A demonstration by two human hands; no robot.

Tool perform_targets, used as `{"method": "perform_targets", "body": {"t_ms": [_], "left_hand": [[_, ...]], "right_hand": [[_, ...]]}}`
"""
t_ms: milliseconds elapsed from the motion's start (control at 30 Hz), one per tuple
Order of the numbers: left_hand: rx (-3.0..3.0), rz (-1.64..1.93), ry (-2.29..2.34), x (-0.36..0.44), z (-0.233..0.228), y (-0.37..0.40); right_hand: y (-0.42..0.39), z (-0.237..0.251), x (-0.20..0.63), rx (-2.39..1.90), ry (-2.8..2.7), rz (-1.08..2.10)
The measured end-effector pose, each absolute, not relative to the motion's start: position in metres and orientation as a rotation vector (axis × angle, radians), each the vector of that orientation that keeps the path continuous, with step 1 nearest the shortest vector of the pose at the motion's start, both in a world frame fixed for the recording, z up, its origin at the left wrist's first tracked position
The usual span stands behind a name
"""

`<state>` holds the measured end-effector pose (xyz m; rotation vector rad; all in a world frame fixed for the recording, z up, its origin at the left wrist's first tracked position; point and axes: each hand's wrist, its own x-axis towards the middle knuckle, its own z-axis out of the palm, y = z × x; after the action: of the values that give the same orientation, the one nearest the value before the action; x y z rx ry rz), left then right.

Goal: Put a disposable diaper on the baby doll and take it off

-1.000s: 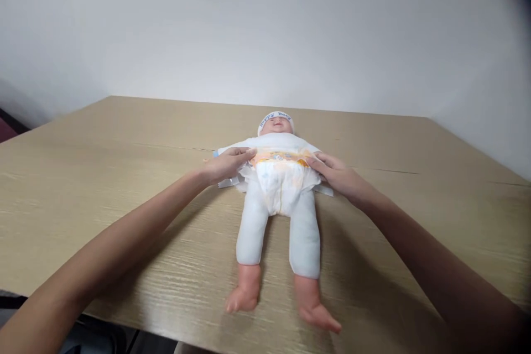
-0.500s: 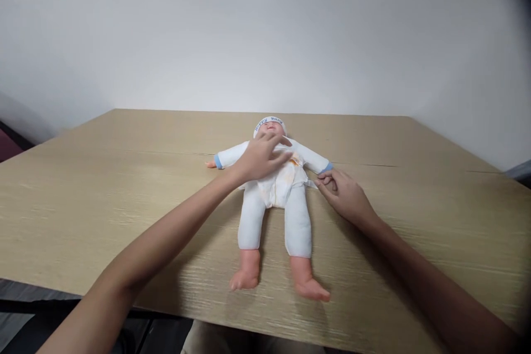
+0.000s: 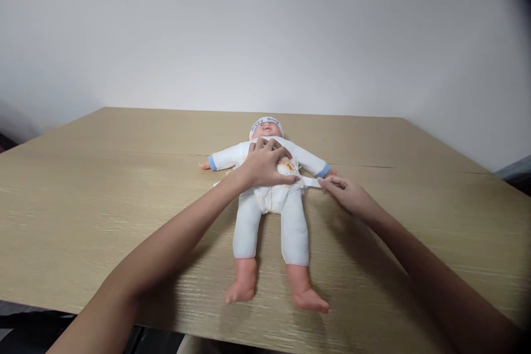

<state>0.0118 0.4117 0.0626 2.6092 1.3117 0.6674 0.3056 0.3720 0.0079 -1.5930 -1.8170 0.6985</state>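
A baby doll in a white suit with blue cuffs lies on its back on the table, feet towards me, arms spread. Round its hips is a white diaper with an orange print at the front. My left hand rests with fingers spread over the doll's belly, pressing on the diaper's front and covering part of it. To the right, my right hand pinches the end of the diaper's white side tab, which is stretched out sideways beside the doll's cuff.
The wooden table has a thin seam running across it behind the doll. A white partition stands along its far edge. The table's front edge lies close to my lap.
My left hand has gone from hovering over the chest to lying on the diaper's front. The side tab now shows pulled out straight in my right hand.
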Motion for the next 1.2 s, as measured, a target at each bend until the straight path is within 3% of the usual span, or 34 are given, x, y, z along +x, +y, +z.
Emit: {"method": "perform_targets", "body": {"t_ms": [167,400,633,833,1067,1200], "left_hand": [[2.568,0.671,1.288,0.011,0.062,0.409],[2.567,0.713,1.296,0.012,0.056,0.411],[2.433,0.736,1.197,0.003,0.058,0.415],[2.286,1.052,0.861,-0.037,0.049,0.401],[2.459,0.984,1.213,-0.128,0.002,0.373],[2.356,0.850,1.439,-0.149,-0.014,0.365]], "right_hand": [[0.386,0.045,0.292,-1.447,-1.671,0.943],[0.410,0.059,0.220,-1.272,-1.863,0.948],[0.385,0.042,0.209,-1.125,-1.882,0.477],[0.361,0.019,0.228,-0.959,-2.190,0.199],[0.359,0.029,0.221,-0.990,-2.168,-0.062],[0.359,0.058,0.187,-0.979,-2.125,-0.020]]}}
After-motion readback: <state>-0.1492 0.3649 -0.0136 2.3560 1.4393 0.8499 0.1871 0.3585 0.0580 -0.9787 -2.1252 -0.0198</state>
